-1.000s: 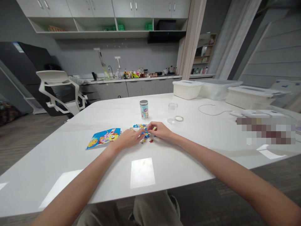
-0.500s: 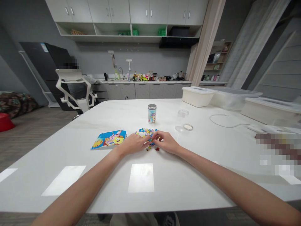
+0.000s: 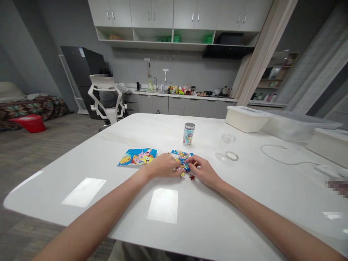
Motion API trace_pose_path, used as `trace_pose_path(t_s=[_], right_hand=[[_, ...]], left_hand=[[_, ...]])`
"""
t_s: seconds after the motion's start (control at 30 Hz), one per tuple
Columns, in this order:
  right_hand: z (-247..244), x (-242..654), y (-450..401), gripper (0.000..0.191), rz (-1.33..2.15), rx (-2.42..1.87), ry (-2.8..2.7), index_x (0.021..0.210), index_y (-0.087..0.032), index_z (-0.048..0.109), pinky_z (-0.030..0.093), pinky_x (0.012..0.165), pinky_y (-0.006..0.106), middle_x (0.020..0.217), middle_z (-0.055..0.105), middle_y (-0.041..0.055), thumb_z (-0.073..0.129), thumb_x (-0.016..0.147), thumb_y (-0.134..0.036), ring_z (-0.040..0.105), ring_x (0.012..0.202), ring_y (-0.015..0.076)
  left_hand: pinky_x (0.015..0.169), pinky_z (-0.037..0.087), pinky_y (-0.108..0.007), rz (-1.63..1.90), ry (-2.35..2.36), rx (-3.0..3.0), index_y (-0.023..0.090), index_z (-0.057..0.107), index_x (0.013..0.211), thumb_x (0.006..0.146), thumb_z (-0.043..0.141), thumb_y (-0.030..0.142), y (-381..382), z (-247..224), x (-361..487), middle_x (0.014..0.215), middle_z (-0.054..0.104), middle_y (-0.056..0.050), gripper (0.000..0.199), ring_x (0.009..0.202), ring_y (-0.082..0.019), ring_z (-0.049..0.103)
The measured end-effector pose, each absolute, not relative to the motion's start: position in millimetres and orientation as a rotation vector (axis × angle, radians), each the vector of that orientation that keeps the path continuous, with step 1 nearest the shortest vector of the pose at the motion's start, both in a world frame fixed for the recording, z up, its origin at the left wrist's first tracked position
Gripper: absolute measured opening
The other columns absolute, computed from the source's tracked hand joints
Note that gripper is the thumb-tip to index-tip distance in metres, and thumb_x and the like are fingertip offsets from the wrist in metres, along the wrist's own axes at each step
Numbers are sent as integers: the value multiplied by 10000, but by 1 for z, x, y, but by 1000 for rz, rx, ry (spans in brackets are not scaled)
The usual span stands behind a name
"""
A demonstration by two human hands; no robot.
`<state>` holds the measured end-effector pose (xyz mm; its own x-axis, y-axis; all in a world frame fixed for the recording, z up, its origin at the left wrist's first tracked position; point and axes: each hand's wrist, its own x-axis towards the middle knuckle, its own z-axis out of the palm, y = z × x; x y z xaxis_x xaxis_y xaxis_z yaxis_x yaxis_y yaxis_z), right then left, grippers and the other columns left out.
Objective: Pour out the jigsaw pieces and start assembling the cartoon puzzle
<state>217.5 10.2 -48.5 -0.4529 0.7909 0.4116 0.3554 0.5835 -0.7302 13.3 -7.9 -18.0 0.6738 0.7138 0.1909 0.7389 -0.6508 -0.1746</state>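
A cluster of small, colourful jigsaw puzzle pieces (image 3: 185,155) lies on the white table, partly covered by my hands. Over its left side, my left hand (image 3: 165,165) has bent fingers pressed together and reaching down to the pieces; what they grip, if anything, is hidden. On the right, my right hand (image 3: 204,171) is curled, with thumb and forefinger pinching at the pieces, seemingly on a jigsaw puzzle piece too small to see clearly. A dark red piece (image 3: 192,177) rests near the right thumb. Left of my hands lies a blue cartoon picture sheet (image 3: 138,156).
Behind the pieces stands a cartoon-printed jar (image 3: 188,135) with a metal lid. Farther right are a clear plastic container (image 3: 227,145) and a round lid ring (image 3: 232,156). A cable (image 3: 274,159) and lidded storage boxes (image 3: 247,120) occupy the table's right side. Someone sits in a white chair (image 3: 107,96) beyond.
My head view has turned left, so the table and everything on it sit farther right and tilted. Both hands stay at the puzzle pieces, with their fingertips slightly farther apart.
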Motion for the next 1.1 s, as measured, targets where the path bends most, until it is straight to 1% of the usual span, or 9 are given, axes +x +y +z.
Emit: trace_pose_path(t_s=[0.13, 0.27, 0.33, 0.4, 0.53, 0.73, 0.83, 0.97, 1.1], right_hand=[[-51, 217, 13, 178, 702, -974, -2026, 853, -194, 675, 491, 629, 273, 767, 672, 21, 511, 785, -201, 607, 666, 146], [-53, 217, 14, 117, 729, -1027, -1998, 815, -193, 632, 499, 609, 277, 726, 665, 11, 527, 771, -215, 604, 628, 145], [-53, 217, 14, 95, 722, -1037, -1991, 811, -197, 612, 504, 610, 279, 720, 662, 7, 530, 767, -216, 607, 627, 146], [-52, 217, 13, 79, 719, -1041, -2001, 804, -199, 601, 506, 607, 276, 718, 655, 5, 534, 765, -215, 608, 631, 146], [-50, 217, 10, 55, 687, -1037, -2061, 779, -196, 593, 501, 603, 269, 727, 638, 9, 540, 766, -197, 590, 633, 140], [-52, 218, 12, 73, 533, -992, -2115, 773, -187, 605, 485, 641, 277, 786, 621, 27, 533, 767, -177, 576, 702, 150], [-51, 219, 13, 87, 555, -1044, -2094, 817, -185, 606, 470, 629, 280, 755, 629, 18, 528, 784, -207, 572, 665, 147], [-48, 221, 14, 198, 550, -1086, -2073, 940, -184, 631, 462, 656, 290, 782, 658, 22, 498, 794, -203, 588, 693, 156], [-45, 222, 16, 172, 509, -1134, -2092, 885, -182, 632, 455, 680, 297, 802, 662, 32, 495, 782, -188, 590, 712, 161]], left_hand=[[564, 416, -266, -189, -1197, -2722, 209, 682, 781, 890, 503, 449, -10, -12, 10, 582, 648, -19, 319, 578, -161, 608], [592, 409, -258, -247, -1258, -2825, 215, 691, 791, 857, 574, 451, -8, -9, 7, 575, 615, 5, 272, 594, -151, 583], [629, 414, -247, -303, -1268, -2938, 224, 707, 831, 847, 613, 431, -6, -8, 6, 597, 600, 24, 228, 598, -132, 566], [673, 417, -231, -349, -1238, -3089, 240, 727, 912, 840, 648, 375, -5, -6, 5, 593, 564, 54, 173, 550, -95, 520], [576, 370, -199, -361, -1203, -3263, 243, 748, 1003, 849, 636, 305, -4, -6, 6, 534, 477, 69, 201, 494, -80, 446], [568, 347, -199, -403, -1200, -3249, 229, 764, 955, 806, 672, 299, -2, -8, 5, 515, 458, 71, 189, 487, -78, 425], [595, 353, -205, -352, -1220, -3237, 222, 769, 901, 785, 701, 307, -3, -5, 3, 524, 481, 68, 159, 496, -75, 430], [643, 369, -228, -239, -1254, -3163, 224, 765, 822, 764, 730, 362, -5, -1, -1, 571, 568, 43, 153, 547, -95, 485], [648, 378, -251, -81, -1313, -3015, 229, 758, 806, 786, 700, 381, -6, 5, -5, 673, 655, -9, 164, 647, -141, 560]])
